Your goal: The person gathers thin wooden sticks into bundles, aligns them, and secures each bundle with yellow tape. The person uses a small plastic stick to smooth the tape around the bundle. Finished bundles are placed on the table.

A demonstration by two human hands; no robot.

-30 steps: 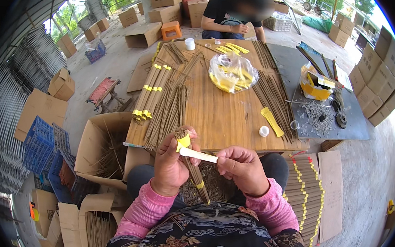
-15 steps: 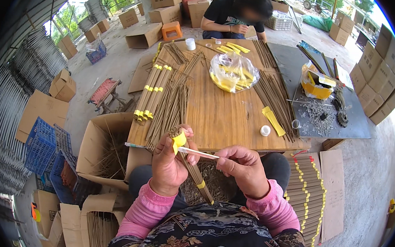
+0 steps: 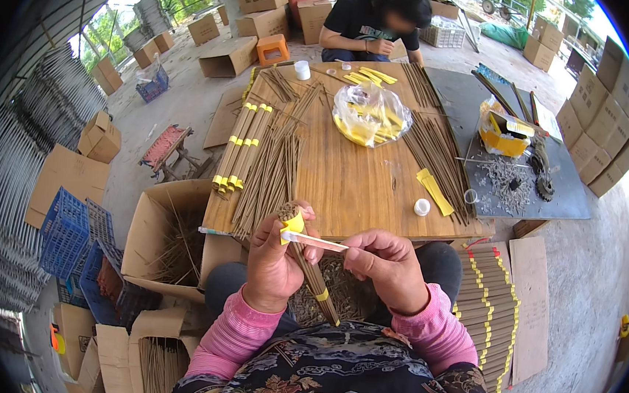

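My left hand (image 3: 273, 271) is wrapped round a slanting bundle of brown incense sticks (image 3: 313, 274). A yellow paper strip (image 3: 292, 225) curls about the bundle's upper end, and a second yellow band (image 3: 321, 295) circles it lower down. Pinched between the thumb and fingers of my right hand (image 3: 391, 270) is a thin flat stick (image 3: 325, 245), pale with a pinkish face. Its whitish tip touches the yellow strip beside my left fingers. Part of the bundle is hidden behind my left hand.
On the wooden table (image 3: 344, 199) lie loose incense sticks (image 3: 276, 171), banded bundles (image 3: 243, 143), a plastic bag of yellow strips (image 3: 371, 116) and a small white jar (image 3: 422, 207). A cardboard box (image 3: 151, 232) stands left. More bundles (image 3: 488, 306) lie to the right. A person (image 3: 376, 28) sits opposite.
My left hand and the bundle's upper end have shifted slightly right. The flat stick's tip has slid a little along the yellow strip; my right hand has barely moved.
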